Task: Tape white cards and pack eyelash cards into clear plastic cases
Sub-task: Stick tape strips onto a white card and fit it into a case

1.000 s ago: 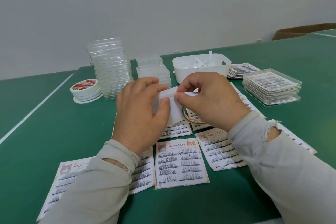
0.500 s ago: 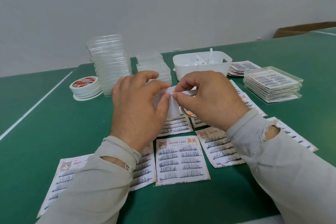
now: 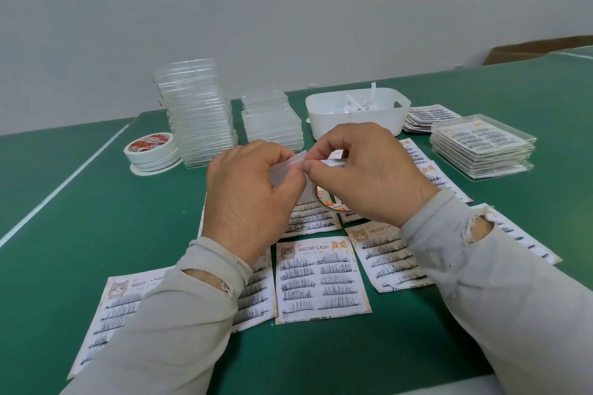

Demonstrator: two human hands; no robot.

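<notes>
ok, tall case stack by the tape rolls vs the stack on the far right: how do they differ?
The tall stack of cases looks see-through and empty; the right-hand stack shows a printed eyelash card in its top case. The tall stack is much higher and its cases sit unevenly; the right-hand stack is low and fairly neat. The tall one stands beside the tape rolls, the other near the white bin. Both are clear flat plastic cases on the green table.

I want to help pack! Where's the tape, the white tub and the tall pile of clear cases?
Tape (image 3: 150, 150): head view, top roll's side.
White tub (image 3: 356, 124): head view, front wall.
Cases (image 3: 200, 119): head view, stack's middle.
</notes>
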